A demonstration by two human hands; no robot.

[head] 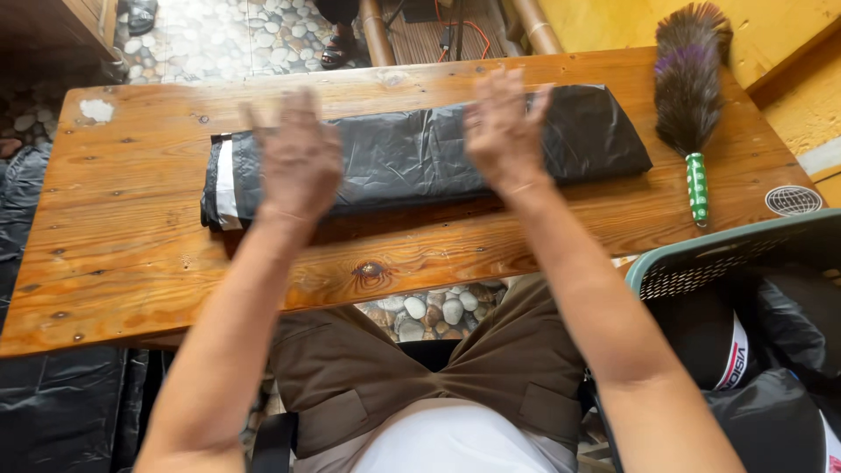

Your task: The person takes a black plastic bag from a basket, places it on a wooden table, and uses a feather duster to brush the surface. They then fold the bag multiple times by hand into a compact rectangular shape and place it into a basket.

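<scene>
**Open hands over a folded black bag**

Nearest, at the right edge, stands a green mesh basket holding black bundles. Beyond it, over the wooden table, the left hand and right hand are raised flat, fingers spread and released, grasping nothing. Under them the folded black plastic bag lies lengthwise across the table's middle. Far right rests a feather duster with a green handle.

Wooden table bears black bag roll, duster

both hands, left and right, raised flat, fingers spread.
</scene>
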